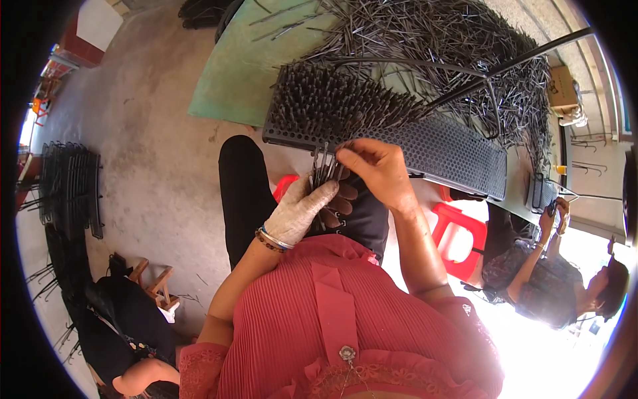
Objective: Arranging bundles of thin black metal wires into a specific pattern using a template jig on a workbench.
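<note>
My left hand (pixel 297 209), in a whitish glove with brown finger pads, is wrapped around a bunch of slim metal drill bits (pixel 323 166) that stick up out of it. Bare, my right hand (pixel 379 166) pinches at the top of this bunch, thumb and forefinger together on a drill bit; its fingers partly hide the tip. Just beyond both hands lies a long dark perforated rack (pixel 458 156). Its left part is packed with upright drill bits (pixel 332 100), while rows of bare holes show on the right part.
A big heap of loose drill bits (pixel 425 40) covers much of the green table (pixel 232 73). A black metal frame (pixel 518 61) rises over the rack. Red stools (pixel 458 236) stand below. One person (pixel 541 286) works at the right, another (pixel 133 326) sits at the lower left near dark stacked racks (pixel 70 189).
</note>
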Tool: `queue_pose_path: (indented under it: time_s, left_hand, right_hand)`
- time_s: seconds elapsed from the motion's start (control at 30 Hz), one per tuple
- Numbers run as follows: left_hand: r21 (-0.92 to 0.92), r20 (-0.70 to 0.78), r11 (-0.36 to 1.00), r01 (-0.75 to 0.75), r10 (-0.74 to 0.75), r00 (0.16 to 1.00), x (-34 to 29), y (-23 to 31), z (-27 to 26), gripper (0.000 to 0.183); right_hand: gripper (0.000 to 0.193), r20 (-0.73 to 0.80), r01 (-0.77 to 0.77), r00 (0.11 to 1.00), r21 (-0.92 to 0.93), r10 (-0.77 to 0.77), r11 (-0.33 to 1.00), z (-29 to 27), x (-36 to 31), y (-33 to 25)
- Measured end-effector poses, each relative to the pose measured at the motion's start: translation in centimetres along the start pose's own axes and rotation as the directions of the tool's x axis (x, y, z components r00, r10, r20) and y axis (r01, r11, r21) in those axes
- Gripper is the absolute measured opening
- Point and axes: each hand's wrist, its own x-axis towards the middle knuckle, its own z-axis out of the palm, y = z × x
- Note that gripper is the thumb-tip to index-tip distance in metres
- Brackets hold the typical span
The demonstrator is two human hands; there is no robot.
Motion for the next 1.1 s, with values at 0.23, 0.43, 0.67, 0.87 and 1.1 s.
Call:
queue_pose_path:
  time_s: [0.23, 0.43, 0.67, 0.87, 1.1]
  left_hand:
    - [-0.088, -0.02, 0.995, 0.04, -0.042, 0.999, 0.3, -1.0, -0.9, 0.04]
    - [-0.073, -0.017, 0.997, 0.037, -0.038, 0.999, 0.2, -1.0, -0.6, 0.037]
    - [-0.078, -0.007, 0.996, 0.043, -0.044, 0.999, 0.3, -1.0, -0.7, 0.036]
    - [-0.075, -0.02, 0.996, 0.041, -0.043, 0.999, 0.2, -0.8, -0.5, 0.034]
    - [-0.078, -0.013, 0.996, 0.043, -0.044, 0.999, 0.3, -1.2, -0.9, 0.034]
  right_hand:
    - [0.018, -0.362, 0.23, 0.91, 0.037, -0.202, 0.972, 0.4, 1.5, -0.6]
    - [0.018, -0.363, 0.336, 0.838, -0.244, -0.407, 0.91, 0.9, 2.4, 0.4]
    - [0.017, -0.246, 0.437, 0.776, -0.453, -0.58, 0.777, 1.3, 2.3, 0.8]
    - [0.02, -0.099, 0.544, 0.682, -0.593, -0.725, 0.593, 1.0, 2.6, 1.3]
    - [0.02, -0.045, 0.547, 0.676, -0.638, -0.735, 0.542, 1.2, 2.9, -0.7]
